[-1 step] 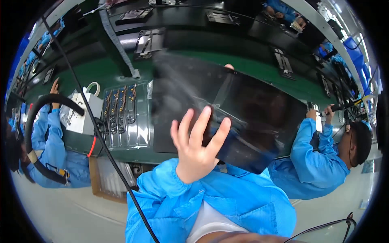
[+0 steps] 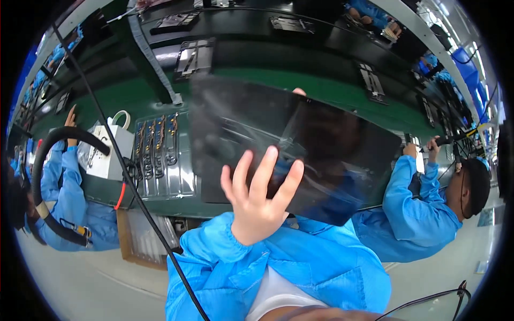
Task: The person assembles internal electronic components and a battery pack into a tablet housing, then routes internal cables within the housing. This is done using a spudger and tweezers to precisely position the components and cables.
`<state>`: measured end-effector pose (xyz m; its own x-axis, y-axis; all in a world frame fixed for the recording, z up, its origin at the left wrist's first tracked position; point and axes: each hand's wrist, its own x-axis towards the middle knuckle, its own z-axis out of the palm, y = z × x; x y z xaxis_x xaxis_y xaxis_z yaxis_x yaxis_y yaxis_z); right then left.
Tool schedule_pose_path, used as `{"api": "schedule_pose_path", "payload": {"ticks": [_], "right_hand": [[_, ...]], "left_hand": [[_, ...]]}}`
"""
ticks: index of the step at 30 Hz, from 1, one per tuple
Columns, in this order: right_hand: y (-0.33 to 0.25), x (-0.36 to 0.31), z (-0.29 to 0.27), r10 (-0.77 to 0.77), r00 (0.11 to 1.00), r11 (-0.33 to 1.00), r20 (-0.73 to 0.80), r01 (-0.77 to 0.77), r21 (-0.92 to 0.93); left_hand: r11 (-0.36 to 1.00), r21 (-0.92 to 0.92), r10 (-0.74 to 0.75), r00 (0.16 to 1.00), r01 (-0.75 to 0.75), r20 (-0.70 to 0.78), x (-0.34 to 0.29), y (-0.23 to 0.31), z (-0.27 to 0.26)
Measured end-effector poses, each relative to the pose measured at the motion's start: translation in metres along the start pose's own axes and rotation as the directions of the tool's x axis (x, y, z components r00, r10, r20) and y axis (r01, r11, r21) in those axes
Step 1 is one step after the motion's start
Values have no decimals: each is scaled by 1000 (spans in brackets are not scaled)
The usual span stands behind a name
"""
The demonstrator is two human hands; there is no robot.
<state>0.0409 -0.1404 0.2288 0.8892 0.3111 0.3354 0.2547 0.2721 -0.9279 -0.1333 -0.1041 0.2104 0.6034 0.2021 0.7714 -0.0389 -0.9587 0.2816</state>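
Note:
A large, glossy black flat panel point(image 2: 332, 134), like a screen, is held tilted in front of my chest. Light streaks and wrinkles, apparently clear film, show across its face. My left hand point(image 2: 259, 200) is over the panel's near part, fingers spread, with the fingertips at its surface; whether they press on it I cannot tell. Of my right hand point(image 2: 299, 92) only a fingertip shows, hooked over the panel's far edge; the panel hides the rest. Under the panel's left part, another dark flat edge point(image 2: 212, 196) shows.
Left of the panel, a clear tray point(image 2: 184, 174) holds several cable assemblies. Beyond it stand a white box point(image 2: 115, 152), a tape roll point(image 2: 122, 119) and a thick black hose point(image 2: 40, 160). Co-workers sit on both sides. A thin black cable point(image 2: 140, 195) crosses the view. Parts trays point(image 2: 195, 56) lie farther back.
The panel has shifted slightly left, and its tilt has changed a little. My left hand has moved slightly left and nearer to me, fingers still spread. The right fingertip stays at the far edge.

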Motion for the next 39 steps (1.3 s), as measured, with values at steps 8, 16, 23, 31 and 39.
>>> {"api": "schedule_pose_path", "payload": {"ticks": [8, 16, 23, 31, 39], "right_hand": [[13, 19, -5, 134, 989, 991, -64, -133, 14], [-5, 7, -72, 265, 959, 964, -101, -260, 58], [15, -34, -9, 6, 990, 976, 139, 24, -215], [55, -49, 0, 305, 762, 299, 572, 493, -817], [111, -76, -12, 304, 782, 366, 544, 431, -825]], "left_hand": [[969, 244, 75, 986, -37, -148, -20, 5, 0], [977, 203, 94, 989, -69, -117, -19, 3, -7], [712, -688, -252, 965, 136, -70, -35, -18, 27], [-813, -445, -309, 371, 376, 876, -98, -50, 56], [-889, -110, -19, 204, 444, 979, -133, -80, 55]]}}
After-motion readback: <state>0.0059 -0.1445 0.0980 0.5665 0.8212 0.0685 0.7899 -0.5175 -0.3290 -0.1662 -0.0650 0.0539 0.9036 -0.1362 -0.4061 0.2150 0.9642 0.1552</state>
